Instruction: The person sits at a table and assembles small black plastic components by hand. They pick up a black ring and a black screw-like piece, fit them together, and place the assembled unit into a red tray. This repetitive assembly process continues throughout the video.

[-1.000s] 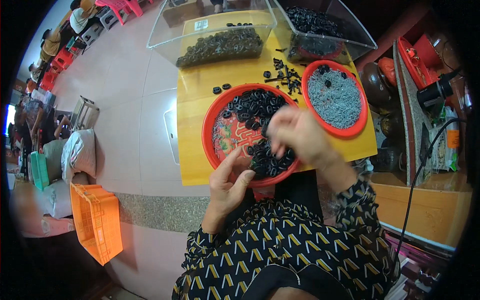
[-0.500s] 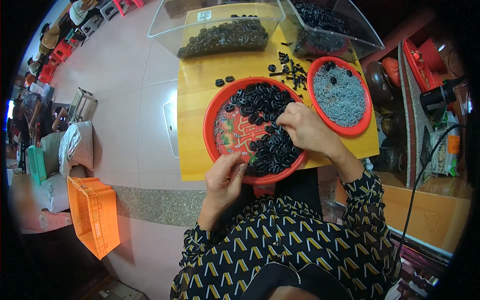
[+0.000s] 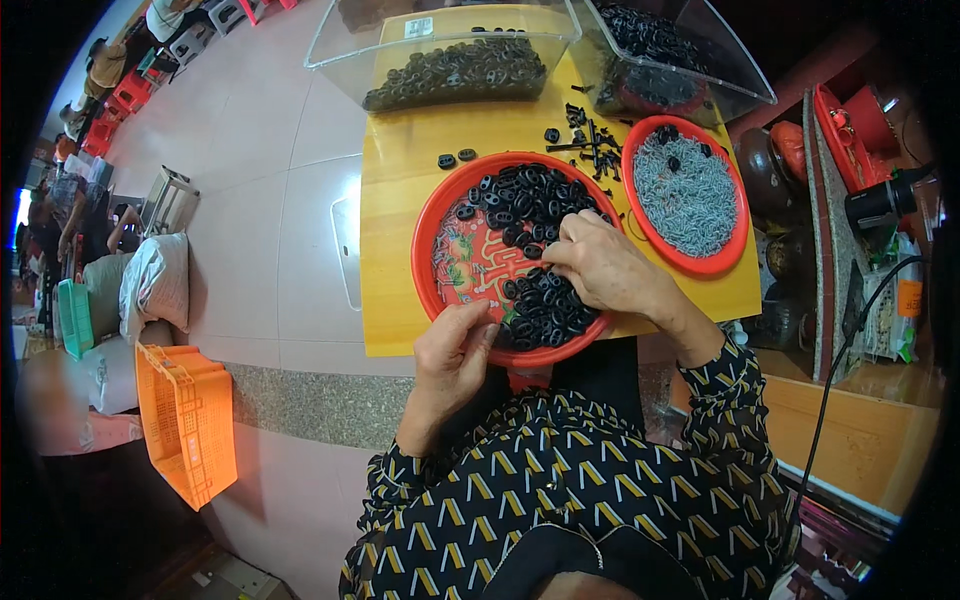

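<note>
I note black two-holed oval pieces (image 3: 551,312) heaped in the red round tray (image 3: 422,262), long axes mixed, right hand (image 3: 603,264) nearer, fingertips right at them, left hand (image 3: 450,350) at the near rim, both bunched, any grip untellable.

Right hand (image 3: 604,262) is dipping its fingertips among black oval pieces (image 3: 525,195) in a round red tray (image 3: 422,265); left hand (image 3: 448,350) is hovering at the near-left rim, fingertips close together. Small silvery pieces (image 3: 690,200) are filling a second red tray (image 3: 700,266) on the yellow table (image 3: 390,250).
</note>
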`<state>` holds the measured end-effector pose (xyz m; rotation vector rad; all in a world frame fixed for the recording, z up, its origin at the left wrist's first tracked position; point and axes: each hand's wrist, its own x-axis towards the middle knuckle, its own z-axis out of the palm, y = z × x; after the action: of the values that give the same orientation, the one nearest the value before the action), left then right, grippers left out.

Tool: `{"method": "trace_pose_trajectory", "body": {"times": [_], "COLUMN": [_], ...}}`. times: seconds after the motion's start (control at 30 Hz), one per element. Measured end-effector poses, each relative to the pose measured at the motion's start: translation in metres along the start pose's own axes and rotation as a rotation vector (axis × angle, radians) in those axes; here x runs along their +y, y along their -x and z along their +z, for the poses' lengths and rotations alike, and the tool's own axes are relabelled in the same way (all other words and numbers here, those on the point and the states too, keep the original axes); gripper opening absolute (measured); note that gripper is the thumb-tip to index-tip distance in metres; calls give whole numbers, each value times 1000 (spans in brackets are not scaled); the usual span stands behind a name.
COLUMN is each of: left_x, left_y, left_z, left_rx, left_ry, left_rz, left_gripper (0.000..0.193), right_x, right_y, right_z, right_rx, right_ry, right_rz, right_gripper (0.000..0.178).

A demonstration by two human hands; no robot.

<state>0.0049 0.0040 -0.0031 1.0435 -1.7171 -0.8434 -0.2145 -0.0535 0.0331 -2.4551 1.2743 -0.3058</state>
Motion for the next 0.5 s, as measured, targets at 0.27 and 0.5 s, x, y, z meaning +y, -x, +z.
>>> {"method": "trace_pose_trajectory", "body": {"times": [0.27, 0.5], "left_x": [2, 0], "left_y": [-1, -2], "left_z": [1, 2], "left_rx": [-15, -29], "left_ry": [2, -26], "left_rz": [-19, -11], "left_gripper": [24, 25], "right_x": [-7, -5], "right_y": [0, 3], "right_z": [13, 14], "right_rx": [-9, -9], "right_ry": [15, -6], "right_rz": [-54, -45], "right_gripper": [10, 12]}}
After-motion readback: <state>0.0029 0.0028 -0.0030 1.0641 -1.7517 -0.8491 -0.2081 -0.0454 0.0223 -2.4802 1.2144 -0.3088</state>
